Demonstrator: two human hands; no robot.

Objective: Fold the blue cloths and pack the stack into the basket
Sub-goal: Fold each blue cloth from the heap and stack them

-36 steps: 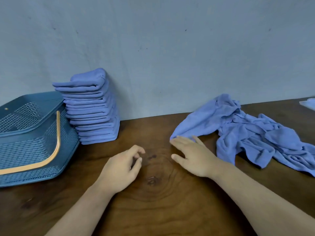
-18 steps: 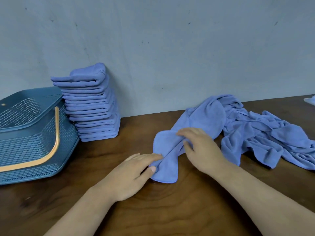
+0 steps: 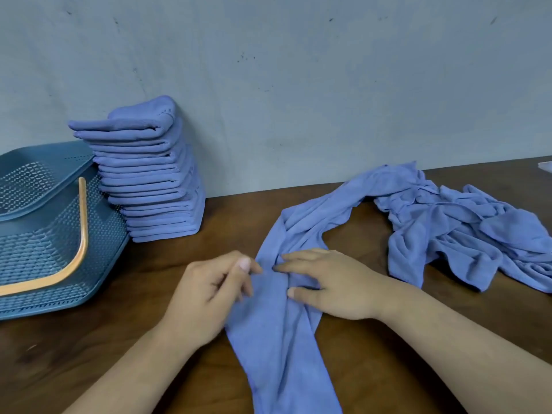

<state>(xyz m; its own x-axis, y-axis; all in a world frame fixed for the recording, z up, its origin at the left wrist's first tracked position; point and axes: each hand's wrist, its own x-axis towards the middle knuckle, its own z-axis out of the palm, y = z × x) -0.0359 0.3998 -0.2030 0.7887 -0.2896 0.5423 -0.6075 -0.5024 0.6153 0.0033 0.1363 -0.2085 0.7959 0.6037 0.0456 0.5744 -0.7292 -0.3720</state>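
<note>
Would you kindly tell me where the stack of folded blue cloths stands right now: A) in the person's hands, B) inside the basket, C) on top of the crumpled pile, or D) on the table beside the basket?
D: the stack of folded cloths stands on the table, right next to the basket and outside it.

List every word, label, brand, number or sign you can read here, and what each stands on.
None can be read.
The blue basket, its orange handle, the stack of folded cloths, the drawn-out cloth, the loose pile, the wall and the table bear no print.
The pale thing at the right edge is cut off: cannot tell.
</note>
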